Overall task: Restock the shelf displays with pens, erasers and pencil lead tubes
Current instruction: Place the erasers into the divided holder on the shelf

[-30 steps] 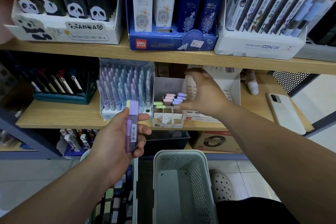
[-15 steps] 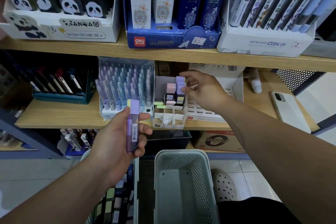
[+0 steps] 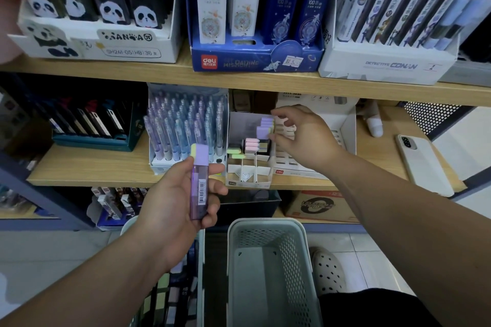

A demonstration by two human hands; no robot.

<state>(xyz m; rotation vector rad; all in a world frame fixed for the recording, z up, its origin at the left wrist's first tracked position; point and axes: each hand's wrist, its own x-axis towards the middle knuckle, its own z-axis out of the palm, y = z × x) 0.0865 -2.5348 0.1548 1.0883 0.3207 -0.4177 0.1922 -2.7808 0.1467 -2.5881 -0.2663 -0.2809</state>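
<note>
Holding a purple tube (image 3: 199,188) upright in my left hand (image 3: 175,202), I have it just in front of and to the left of the small white divided box (image 3: 248,175) on the middle shelf. My fingers are curled round its lower half with my thumb along its left side; its lilac cap stands clear above my grip and the barcode faces me. A yellow-green cap (image 3: 193,149) peeks out behind it, though I cannot tell what it belongs to. My right hand (image 3: 303,135) is at the back right corner of that box, fingers loosely bent and spread, gripping nothing that I can see. Its thumb tip lies right beside the lilac-capped tubes (image 3: 265,126) standing in the box's rear right compartment; whether it touches them I cannot tell. Pink-capped tubes (image 3: 252,144) sit in the box's middle column and green-capped ones (image 3: 235,152) in its left column. Touching the box's left side is a tray of pastel pens (image 3: 186,125). Below the box, on the floor, stands a grey perforated basket (image 3: 265,225).
</note>
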